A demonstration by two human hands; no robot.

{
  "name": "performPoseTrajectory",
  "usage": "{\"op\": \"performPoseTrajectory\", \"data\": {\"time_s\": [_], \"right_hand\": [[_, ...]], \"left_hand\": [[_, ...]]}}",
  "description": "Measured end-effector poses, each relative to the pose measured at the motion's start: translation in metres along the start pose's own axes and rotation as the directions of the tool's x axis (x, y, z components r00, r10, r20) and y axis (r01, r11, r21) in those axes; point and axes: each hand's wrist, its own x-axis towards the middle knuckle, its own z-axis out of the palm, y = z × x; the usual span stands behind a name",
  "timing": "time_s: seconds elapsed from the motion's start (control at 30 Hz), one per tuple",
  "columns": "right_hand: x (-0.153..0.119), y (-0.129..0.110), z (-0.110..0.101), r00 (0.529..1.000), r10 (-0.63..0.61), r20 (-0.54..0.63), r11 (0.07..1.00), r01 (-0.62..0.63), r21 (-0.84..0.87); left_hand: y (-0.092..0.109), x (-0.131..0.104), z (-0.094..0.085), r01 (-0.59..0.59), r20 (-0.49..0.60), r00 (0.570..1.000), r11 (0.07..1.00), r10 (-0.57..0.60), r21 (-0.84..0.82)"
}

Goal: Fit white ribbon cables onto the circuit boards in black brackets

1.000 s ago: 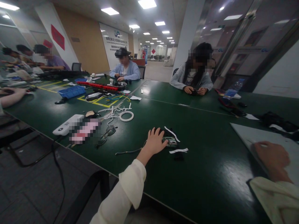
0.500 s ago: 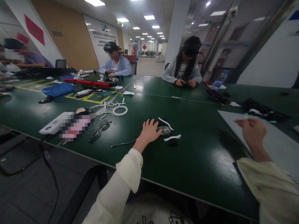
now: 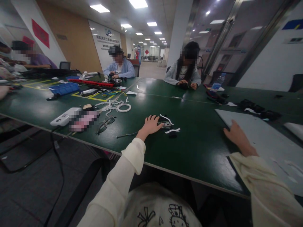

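My left hand [image 3: 150,125] lies with spread fingers at the left end of a small green circuit board [image 3: 167,125], its fingertips over a dark part. White strips lie on both sides of the board, one behind it [image 3: 167,119] and one in front [image 3: 172,130]. A small black piece [image 3: 172,135] rests just below the front strip. A thin cable [image 3: 127,135] runs out to the left of my wrist. My right hand [image 3: 237,135] is over the left edge of the grey board [image 3: 265,138], thumb and index finger apart, nothing seen between them.
Glasses [image 3: 105,124], a white tape ring [image 3: 124,107] with loose strips, a pink phone [image 3: 84,120] and a white power box [image 3: 66,116] lie to the left. A blue tray [image 3: 63,89] stands farther back. Black items [image 3: 258,108] lie at the right. Other people sit across the green table.
My right hand has moved left and its raised, pinched fingers have opened. My left hand stays at the circuit board. The camera view has shifted slightly.
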Motion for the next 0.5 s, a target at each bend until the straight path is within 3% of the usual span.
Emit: {"op": "performPoseTrajectory", "data": {"time_s": [0.1, 0.37, 0.5], "right_hand": [[0.002, -0.007, 0.000, 0.998, -0.054, 0.027, 0.998, 0.055, -0.030], [0.004, -0.017, 0.000, 0.999, -0.028, -0.035, 1.000, 0.028, -0.005], [0.001, -0.027, 0.000, 0.993, -0.107, -0.058, 0.992, 0.111, 0.065]], "left_hand": [[-0.001, 0.001, 0.000, -0.016, 0.006, 1.000, 1.000, 0.016, -0.006], [-0.005, -0.002, -0.012, -0.046, 0.090, 0.995, 0.997, 0.051, -0.058], [-0.005, -0.006, -0.017, -0.041, 0.107, 0.993, 0.996, 0.049, -0.075]]}}
